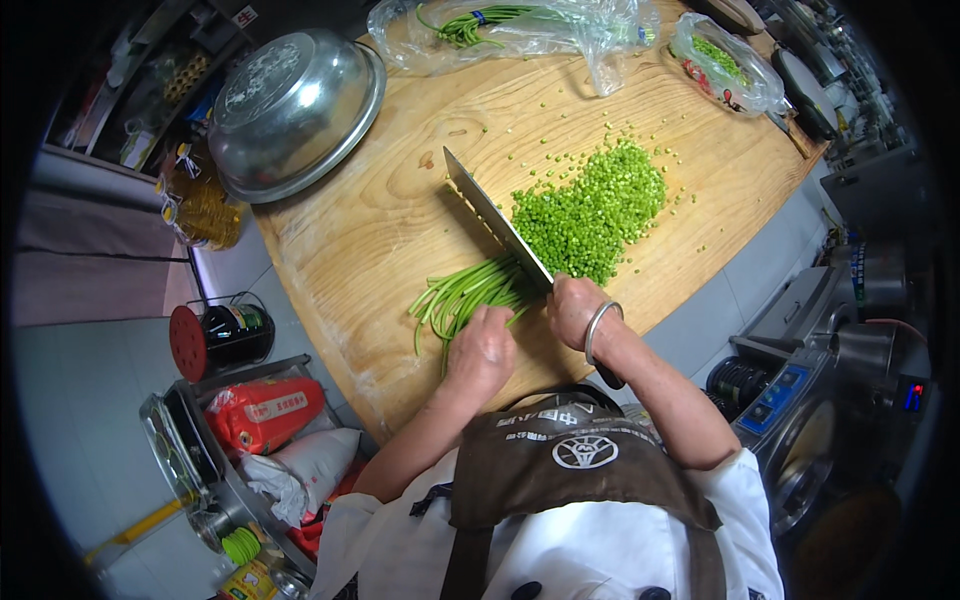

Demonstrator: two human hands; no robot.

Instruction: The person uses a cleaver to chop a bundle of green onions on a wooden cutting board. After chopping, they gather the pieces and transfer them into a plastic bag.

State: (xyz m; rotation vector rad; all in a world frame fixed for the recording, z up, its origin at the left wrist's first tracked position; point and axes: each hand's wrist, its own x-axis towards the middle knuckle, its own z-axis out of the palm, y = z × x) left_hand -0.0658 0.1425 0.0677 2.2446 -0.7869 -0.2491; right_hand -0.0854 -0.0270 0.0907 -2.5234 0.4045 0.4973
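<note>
My right hand grips a broad-bladed cleaver, its fingers closed close to the base of the blade. The blade stands on edge across the cut end of a bundle of long green garlic scapes. My left hand is closed, with curled fingers on the near side of that bundle; its fingertips are partly hidden. Beyond the blade, to the right, lies a heap of finely chopped green pieces. Loose bits are scattered round the heap on the wooden board.
An upturned metal basin sits at the board's far left. Along the far edge lie a plastic bag with more scapes and a bag of green pieces. Oil bottles stand left of the board; a red package lies on a lower shelf.
</note>
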